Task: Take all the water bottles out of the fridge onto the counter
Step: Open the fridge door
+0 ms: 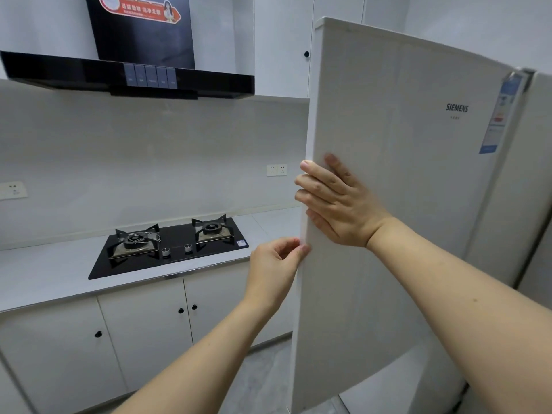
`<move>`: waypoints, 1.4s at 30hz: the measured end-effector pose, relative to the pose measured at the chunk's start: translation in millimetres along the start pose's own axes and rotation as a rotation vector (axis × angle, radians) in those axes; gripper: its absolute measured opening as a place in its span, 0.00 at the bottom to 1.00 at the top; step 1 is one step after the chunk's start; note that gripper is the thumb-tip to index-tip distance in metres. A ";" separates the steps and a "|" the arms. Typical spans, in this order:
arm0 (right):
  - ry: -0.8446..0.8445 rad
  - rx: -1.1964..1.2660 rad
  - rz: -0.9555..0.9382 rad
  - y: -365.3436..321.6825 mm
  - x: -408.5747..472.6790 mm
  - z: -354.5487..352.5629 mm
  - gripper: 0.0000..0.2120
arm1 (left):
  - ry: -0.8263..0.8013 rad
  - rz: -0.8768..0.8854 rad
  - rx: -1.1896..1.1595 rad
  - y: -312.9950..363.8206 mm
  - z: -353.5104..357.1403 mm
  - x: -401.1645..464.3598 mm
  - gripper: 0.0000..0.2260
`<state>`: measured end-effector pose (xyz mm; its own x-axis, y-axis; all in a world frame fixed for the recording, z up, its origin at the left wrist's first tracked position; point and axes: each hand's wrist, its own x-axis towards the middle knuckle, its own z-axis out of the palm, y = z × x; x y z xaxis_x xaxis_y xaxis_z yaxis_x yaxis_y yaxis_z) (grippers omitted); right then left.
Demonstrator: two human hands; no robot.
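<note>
The fridge door (388, 204) is big and pale, and it stands swung partly open, with its front face turned to the camera. You cannot see inside the fridge, so no water bottles show. The right hand (337, 204) lies on the front of the door near its free edge, and its fingers (310, 182) bend around that edge, so its grip is grasping the door. The left hand (274, 264) is just below it. Its thumb and fingertips pinch the same edge, so its grip is grasping the door too. Both arms are bare and reach up from the bottom of the view. The door has a brand name (457, 108) on it and a blue and white label (498, 115) near its hinge side. Another pale fridge panel (537, 174) is at the far right. To the left of the door is the grey tabletop (44, 273). A black gas stove (170, 246) with two burners and two knobs is set into it. White cupboards (143, 330) with small black knobs are under the tabletop. A black range hood (128, 76) hangs above the stove. A wall socket (277, 170) is on the pale wall just beside the door edge.
</note>
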<state>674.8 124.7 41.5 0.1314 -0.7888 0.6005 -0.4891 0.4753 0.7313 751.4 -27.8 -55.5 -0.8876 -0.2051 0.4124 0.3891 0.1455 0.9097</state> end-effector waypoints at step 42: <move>-0.095 0.252 0.190 -113.0 158.8 54.5 0.22 | 0.302 -0.054 0.526 -3.9 -218.3 30.4 0.14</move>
<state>703.9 -75.5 36.6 -0.0578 -0.7340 0.6767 -0.6966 0.5152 0.4993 776.7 -245.9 -35.7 -0.7634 -0.4801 0.4322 0.1033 0.5698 0.8153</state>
